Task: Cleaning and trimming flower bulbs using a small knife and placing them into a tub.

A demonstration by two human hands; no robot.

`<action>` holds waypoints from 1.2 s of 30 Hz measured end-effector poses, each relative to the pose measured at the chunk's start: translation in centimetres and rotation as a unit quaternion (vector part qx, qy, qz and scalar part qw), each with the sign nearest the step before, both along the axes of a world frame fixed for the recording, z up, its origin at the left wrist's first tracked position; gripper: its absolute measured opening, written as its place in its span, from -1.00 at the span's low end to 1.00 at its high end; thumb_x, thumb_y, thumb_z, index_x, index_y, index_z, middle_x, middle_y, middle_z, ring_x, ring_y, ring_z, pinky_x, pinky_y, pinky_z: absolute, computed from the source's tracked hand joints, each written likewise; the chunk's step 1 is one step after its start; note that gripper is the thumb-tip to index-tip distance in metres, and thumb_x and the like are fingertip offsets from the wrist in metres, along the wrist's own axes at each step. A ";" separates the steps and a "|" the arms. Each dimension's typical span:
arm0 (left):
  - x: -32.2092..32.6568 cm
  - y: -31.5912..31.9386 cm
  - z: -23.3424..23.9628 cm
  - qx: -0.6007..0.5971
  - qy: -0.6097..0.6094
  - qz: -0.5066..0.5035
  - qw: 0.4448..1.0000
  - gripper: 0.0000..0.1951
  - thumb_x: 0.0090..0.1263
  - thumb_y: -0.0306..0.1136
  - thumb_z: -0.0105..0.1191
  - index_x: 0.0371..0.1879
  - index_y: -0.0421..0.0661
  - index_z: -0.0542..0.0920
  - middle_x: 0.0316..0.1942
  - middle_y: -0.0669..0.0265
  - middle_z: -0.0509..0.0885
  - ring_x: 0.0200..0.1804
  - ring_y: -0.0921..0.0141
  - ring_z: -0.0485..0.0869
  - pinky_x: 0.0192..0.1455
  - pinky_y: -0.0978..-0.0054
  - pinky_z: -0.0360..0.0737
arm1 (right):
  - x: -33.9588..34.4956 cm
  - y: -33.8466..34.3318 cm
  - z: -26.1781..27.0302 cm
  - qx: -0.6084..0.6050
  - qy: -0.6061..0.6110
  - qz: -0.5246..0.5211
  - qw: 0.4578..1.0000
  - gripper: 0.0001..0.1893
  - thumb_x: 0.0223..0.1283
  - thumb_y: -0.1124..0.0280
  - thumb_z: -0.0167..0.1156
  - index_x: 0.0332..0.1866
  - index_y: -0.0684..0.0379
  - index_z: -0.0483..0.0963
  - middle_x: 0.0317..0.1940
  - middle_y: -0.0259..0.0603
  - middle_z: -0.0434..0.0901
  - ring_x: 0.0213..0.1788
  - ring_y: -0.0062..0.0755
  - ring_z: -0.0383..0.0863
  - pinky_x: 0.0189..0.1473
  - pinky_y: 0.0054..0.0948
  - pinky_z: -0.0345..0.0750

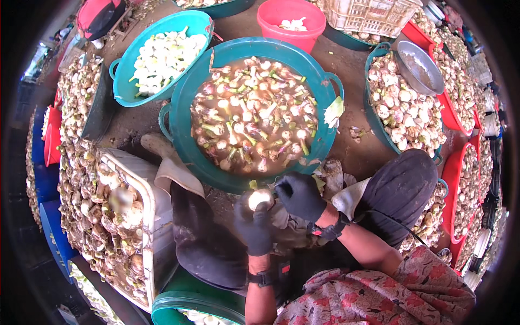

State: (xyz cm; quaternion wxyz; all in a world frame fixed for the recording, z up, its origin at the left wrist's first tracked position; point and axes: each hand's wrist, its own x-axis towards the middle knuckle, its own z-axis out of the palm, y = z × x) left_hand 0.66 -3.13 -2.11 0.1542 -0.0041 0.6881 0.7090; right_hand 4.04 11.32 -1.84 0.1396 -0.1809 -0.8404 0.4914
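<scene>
My left hand (pixel 256 229), in a black glove, grips a pale peeled garlic bulb (pixel 260 198) with a short green stem stub on top. Just right of the bulb is my right hand (pixel 300 196), also gloved in black, its fingers curled inward. Whether those fingers pinch anything is hidden by the glove. Both hands are above my lap, at the near rim of a large green tub (pixel 178 122). Muddy water fills that tub, with many garlic bulbs (pixel 248 118) floating in it. Loose peelings (pixel 331 174) lie beyond my right hand.
A turquoise basin (pixel 122 87) holds peeled white bulbs, beside a pink bucket (pixel 290 38). To the right, a metal bowl (pixel 418 67) rests on a tub of unpeeled garlic (pixel 406 109). A white crate (pixel 150 211) full of garlic stands at left, near a green bucket (pixel 195 298).
</scene>
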 end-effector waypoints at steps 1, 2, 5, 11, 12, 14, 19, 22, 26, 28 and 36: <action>-0.2 -0.4 0.2 0.041 -0.019 -0.008 0.999 -0.61 0.33 -0.51 0.08 0.14 -0.26 0.42 0.01 0.19 0.54 0.01 0.37 0.56 0.02 0.40 0.63 | 0.2 0.5 -1.1 0.012 -0.037 -0.028 0.999 -0.93 0.05 0.44 0.20 -0.37 0.17 0.53 -0.38 -0.07 0.61 -0.28 0.01 0.61 -0.26 -0.15 0.53; -0.4 -0.7 0.6 0.081 -0.037 -0.015 0.996 -0.58 0.35 -0.45 0.09 0.17 -0.25 0.40 0.04 0.18 0.52 0.03 0.34 0.56 0.02 0.35 0.63 | 0.4 1.0 -2.1 0.023 -0.073 -0.054 0.996 -0.94 0.04 0.47 0.17 -0.36 0.18 0.53 -0.38 -0.06 0.61 -0.28 0.02 0.61 -0.25 -0.14 0.53; -0.8 -0.4 2.7 0.138 -0.112 0.002 0.984 -0.53 0.36 -0.37 0.09 0.21 -0.24 0.36 0.07 0.16 0.49 0.04 0.30 0.55 0.02 0.29 0.65 | 1.0 2.7 -3.7 0.063 -0.075 -0.078 0.992 -0.92 0.03 0.50 0.15 -0.35 0.20 0.53 -0.40 -0.05 0.62 -0.32 0.02 0.62 -0.25 -0.15 0.53; -0.8 -0.2 1.8 0.013 -0.061 0.012 0.998 -0.53 0.28 -0.43 0.18 0.15 -0.28 0.41 0.05 0.20 0.52 0.04 0.34 0.54 0.07 0.35 0.56 | 0.1 2.0 1.7 -0.067 -0.014 0.018 0.998 -0.87 0.02 0.54 0.21 -0.28 0.22 0.58 -0.41 -0.10 0.62 -0.35 -0.17 0.65 -0.29 -0.34 0.55; -0.8 0.0 1.8 -0.020 -0.062 0.017 0.998 -0.57 0.24 -0.44 0.21 0.08 -0.27 0.48 0.04 0.22 0.54 0.03 0.37 0.53 0.12 0.42 0.48 | -0.1 1.5 2.8 -0.105 -0.007 0.029 0.994 -0.87 0.01 0.57 0.24 -0.29 0.24 0.59 -0.42 -0.14 0.61 -0.35 -0.30 0.66 -0.30 -0.42 0.55; -0.7 0.2 1.4 -0.044 -0.034 0.013 0.998 -0.59 0.21 -0.45 0.23 0.05 -0.26 0.51 0.03 0.22 0.54 0.03 0.38 0.53 0.12 0.42 0.47 | -0.3 0.8 3.3 -0.068 0.009 0.034 0.997 -0.89 0.01 0.53 0.28 -0.31 0.24 0.59 -0.42 -0.14 0.60 -0.36 -0.29 0.66 -0.31 -0.42 0.55; -0.3 0.7 0.6 -0.088 0.076 0.011 0.993 -0.57 0.13 -0.46 0.31 0.01 -0.22 0.56 -0.05 0.24 0.57 0.03 0.38 0.53 0.12 0.43 0.46 | -0.2 0.1 3.1 0.085 0.064 0.046 0.993 -0.86 0.00 0.34 0.28 -0.34 0.14 0.58 -0.44 -0.19 0.57 -0.39 -0.13 0.59 -0.34 -0.22 0.53; -0.2 0.6 0.0 -0.103 0.096 0.014 0.990 -0.56 0.07 -0.48 0.35 -0.02 -0.19 0.58 -0.10 0.22 0.57 0.01 0.32 0.54 0.11 0.41 0.46 | 0.0 0.0 2.8 0.109 0.044 0.061 0.991 -0.88 0.01 0.34 0.23 -0.37 0.12 0.58 -0.45 -0.19 0.57 -0.37 -0.14 0.58 -0.33 -0.20 0.52; -0.1 0.6 0.6 -0.178 0.142 -0.015 0.974 -0.56 0.03 -0.49 0.35 -0.04 -0.17 0.60 -0.11 0.17 0.55 -0.01 0.22 0.53 0.11 0.33 0.44 | 0.1 -0.2 2.8 0.135 0.010 0.063 0.989 -0.90 0.01 0.35 0.20 -0.40 0.13 0.56 -0.48 -0.18 0.55 -0.37 -0.11 0.57 -0.34 -0.18 0.51; -0.1 0.5 0.8 -0.205 0.144 -0.032 0.968 -0.56 0.03 -0.50 0.34 -0.04 -0.16 0.61 -0.11 0.16 0.54 -0.02 0.19 0.53 0.11 0.30 0.44 | 0.1 -0.1 2.6 0.139 0.018 0.084 0.987 -0.91 0.00 0.38 0.19 -0.45 0.15 0.52 -0.51 -0.15 0.54 -0.41 -0.05 0.56 -0.36 -0.13 0.49; -0.5 0.0 0.4 -0.218 0.222 -0.106 0.944 -0.59 0.10 -0.65 0.25 -0.01 -0.22 0.56 -0.10 0.23 0.59 -0.02 0.36 0.57 0.10 0.44 0.49 | 0.0 0.4 1.6 0.039 -0.008 0.067 0.997 -0.88 -0.10 0.39 0.22 -0.53 0.18 0.47 -0.58 -0.05 0.52 -0.46 0.04 0.56 -0.39 -0.11 0.47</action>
